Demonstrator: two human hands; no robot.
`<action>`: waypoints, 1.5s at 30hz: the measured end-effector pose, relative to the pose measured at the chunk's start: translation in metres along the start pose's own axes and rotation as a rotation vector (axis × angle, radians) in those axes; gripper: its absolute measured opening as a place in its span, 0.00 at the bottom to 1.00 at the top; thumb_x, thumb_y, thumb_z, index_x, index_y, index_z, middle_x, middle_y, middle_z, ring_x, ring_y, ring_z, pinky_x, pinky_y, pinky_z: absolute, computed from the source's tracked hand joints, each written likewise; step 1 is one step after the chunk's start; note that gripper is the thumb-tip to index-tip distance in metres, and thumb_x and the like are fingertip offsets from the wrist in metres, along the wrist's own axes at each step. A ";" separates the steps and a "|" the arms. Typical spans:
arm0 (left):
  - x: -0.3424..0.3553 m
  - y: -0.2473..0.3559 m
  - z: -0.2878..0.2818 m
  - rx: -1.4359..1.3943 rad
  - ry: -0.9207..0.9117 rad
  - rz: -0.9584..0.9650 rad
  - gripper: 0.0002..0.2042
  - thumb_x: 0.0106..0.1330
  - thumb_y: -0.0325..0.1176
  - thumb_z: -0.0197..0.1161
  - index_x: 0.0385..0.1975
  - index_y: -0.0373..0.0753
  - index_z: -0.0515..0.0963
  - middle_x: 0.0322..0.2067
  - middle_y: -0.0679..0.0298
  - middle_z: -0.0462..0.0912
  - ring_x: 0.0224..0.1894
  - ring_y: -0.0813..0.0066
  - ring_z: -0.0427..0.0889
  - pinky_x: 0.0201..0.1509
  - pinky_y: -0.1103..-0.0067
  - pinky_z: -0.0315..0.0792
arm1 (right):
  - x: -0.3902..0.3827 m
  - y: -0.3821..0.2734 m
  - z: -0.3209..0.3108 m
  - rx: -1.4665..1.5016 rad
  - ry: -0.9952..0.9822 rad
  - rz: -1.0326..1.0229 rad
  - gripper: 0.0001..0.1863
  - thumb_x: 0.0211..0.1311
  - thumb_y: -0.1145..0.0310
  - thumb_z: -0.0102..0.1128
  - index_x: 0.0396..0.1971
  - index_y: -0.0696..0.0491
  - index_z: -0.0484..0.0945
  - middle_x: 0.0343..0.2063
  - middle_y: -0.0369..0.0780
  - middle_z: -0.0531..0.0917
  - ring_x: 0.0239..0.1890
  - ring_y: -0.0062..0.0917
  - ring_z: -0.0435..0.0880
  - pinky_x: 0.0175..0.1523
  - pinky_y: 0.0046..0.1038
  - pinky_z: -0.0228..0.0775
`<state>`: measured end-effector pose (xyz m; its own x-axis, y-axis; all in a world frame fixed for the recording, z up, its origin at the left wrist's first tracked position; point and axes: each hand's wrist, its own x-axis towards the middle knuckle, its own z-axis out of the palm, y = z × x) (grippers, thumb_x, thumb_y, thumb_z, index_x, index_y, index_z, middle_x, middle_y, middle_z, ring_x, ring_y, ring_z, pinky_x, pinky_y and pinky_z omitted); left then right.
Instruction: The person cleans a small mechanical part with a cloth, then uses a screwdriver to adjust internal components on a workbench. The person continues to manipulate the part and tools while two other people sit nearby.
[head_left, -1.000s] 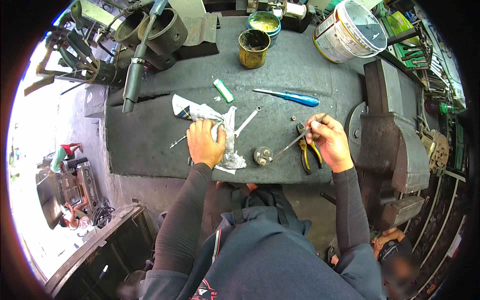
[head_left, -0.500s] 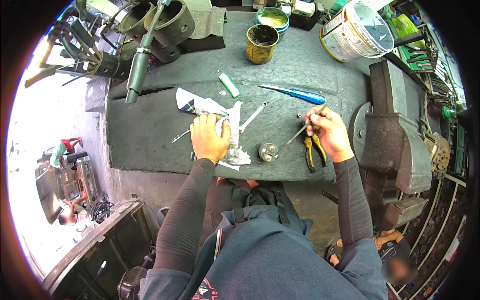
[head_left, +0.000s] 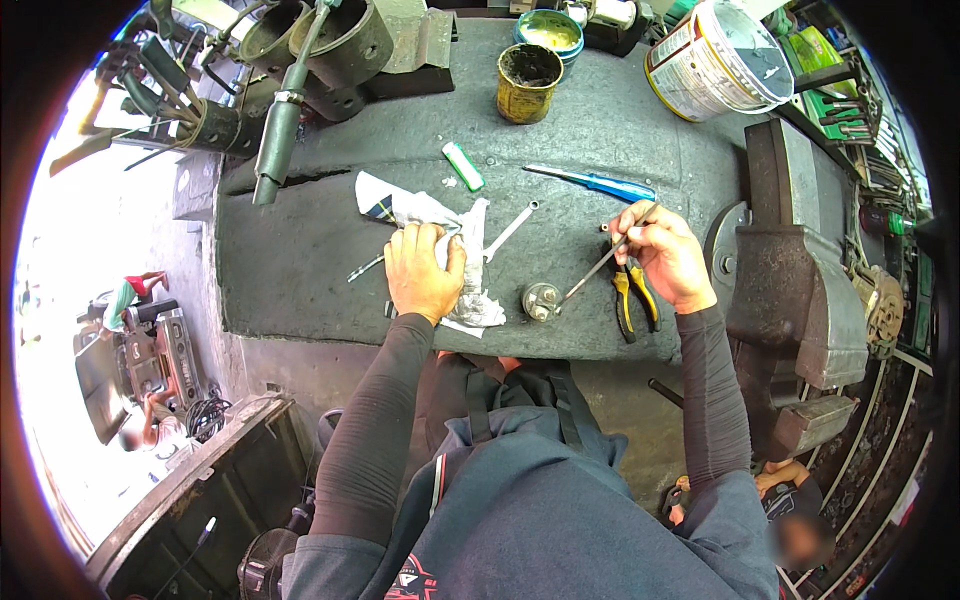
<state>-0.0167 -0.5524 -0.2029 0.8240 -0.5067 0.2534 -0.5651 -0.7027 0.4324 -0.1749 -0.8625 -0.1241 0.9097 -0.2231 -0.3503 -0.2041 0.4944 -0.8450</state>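
Observation:
My right hand (head_left: 668, 258) is closed in a pinch around a thin dark metal rod (head_left: 600, 270), which slants down to the left. Its lower tip is at or beside a small round metal part (head_left: 541, 301) on the bench; I cannot tell whether they touch. My left hand (head_left: 424, 270) lies over a crumpled white rag (head_left: 470, 245), its fingers curled onto the cloth and their tips partly hidden. Just below the right hand are pliers with yellow-black handles (head_left: 624, 300). A small wrench (head_left: 512, 230) sticks out beside the rag.
A blue screwdriver (head_left: 600, 184) and a green-and-white tube (head_left: 463, 166) lie farther back on the dark bench (head_left: 290, 260). Behind them stand a yellow can (head_left: 527, 95) and a white bucket (head_left: 715, 65). A large vise (head_left: 790, 260) occupies the right side. A person (head_left: 795, 500) is low at right.
The view has shifted very slightly. Both hands keep nearly the same place and grip, and the rod's tip stays by the round metal part.

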 end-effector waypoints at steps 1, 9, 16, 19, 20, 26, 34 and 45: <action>0.000 0.000 0.000 -0.002 -0.002 -0.002 0.11 0.65 0.41 0.68 0.39 0.42 0.79 0.41 0.60 0.79 0.48 0.55 0.76 0.55 0.62 0.68 | 0.000 0.000 -0.001 0.001 -0.002 -0.004 0.05 0.67 0.76 0.57 0.39 0.57 0.80 0.39 0.42 0.83 0.37 0.26 0.82 0.45 0.28 0.78; 0.001 0.002 -0.001 -0.003 -0.033 -0.013 0.11 0.68 0.41 0.68 0.40 0.40 0.79 0.41 0.59 0.79 0.49 0.55 0.76 0.56 0.62 0.67 | 0.002 0.000 -0.002 0.022 -0.039 -0.011 0.06 0.64 0.76 0.57 0.38 0.59 0.80 0.39 0.45 0.83 0.36 0.28 0.82 0.45 0.30 0.79; 0.000 0.001 -0.001 -0.002 -0.016 -0.003 0.11 0.67 0.40 0.68 0.40 0.40 0.79 0.40 0.59 0.78 0.48 0.55 0.76 0.55 0.62 0.68 | 0.004 -0.003 0.005 -0.041 -0.041 0.037 0.05 0.68 0.75 0.58 0.40 0.56 0.80 0.38 0.41 0.84 0.35 0.25 0.82 0.44 0.28 0.78; 0.000 0.000 -0.001 -0.008 -0.012 -0.002 0.11 0.67 0.40 0.68 0.40 0.40 0.79 0.40 0.59 0.78 0.49 0.55 0.76 0.55 0.62 0.67 | 0.007 -0.003 0.006 -0.123 0.000 0.035 0.03 0.73 0.72 0.60 0.40 0.55 0.80 0.37 0.37 0.84 0.34 0.20 0.81 0.42 0.26 0.77; 0.000 0.001 0.000 -0.011 -0.015 -0.003 0.11 0.67 0.40 0.68 0.40 0.40 0.79 0.40 0.59 0.78 0.49 0.55 0.76 0.55 0.62 0.67 | 0.008 -0.002 0.005 -0.145 -0.008 0.037 0.03 0.73 0.71 0.61 0.40 0.55 0.80 0.37 0.37 0.83 0.33 0.20 0.81 0.41 0.25 0.77; 0.001 0.000 0.001 0.001 -0.014 -0.008 0.11 0.66 0.41 0.68 0.40 0.41 0.79 0.41 0.60 0.79 0.49 0.55 0.76 0.55 0.62 0.68 | 0.016 0.000 0.010 -0.299 0.020 0.035 0.06 0.75 0.67 0.64 0.40 0.53 0.79 0.35 0.35 0.82 0.30 0.18 0.79 0.37 0.24 0.74; 0.000 0.002 0.000 0.000 -0.033 -0.012 0.12 0.67 0.41 0.68 0.41 0.40 0.79 0.41 0.59 0.79 0.49 0.54 0.76 0.56 0.62 0.68 | 0.020 -0.001 0.012 -0.380 0.052 -0.014 0.06 0.75 0.69 0.66 0.39 0.53 0.78 0.33 0.34 0.82 0.27 0.17 0.78 0.34 0.23 0.73; 0.001 0.002 -0.002 -0.003 -0.036 -0.020 0.12 0.67 0.40 0.68 0.40 0.40 0.79 0.41 0.59 0.79 0.50 0.55 0.76 0.57 0.62 0.68 | 0.017 0.002 0.016 -0.364 0.078 -0.019 0.08 0.75 0.67 0.66 0.37 0.54 0.79 0.31 0.34 0.82 0.28 0.16 0.78 0.33 0.22 0.74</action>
<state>-0.0171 -0.5526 -0.2000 0.8329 -0.5107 0.2132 -0.5486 -0.7112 0.4396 -0.1536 -0.8518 -0.1252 0.8872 -0.2991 -0.3512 -0.3158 0.1613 -0.9350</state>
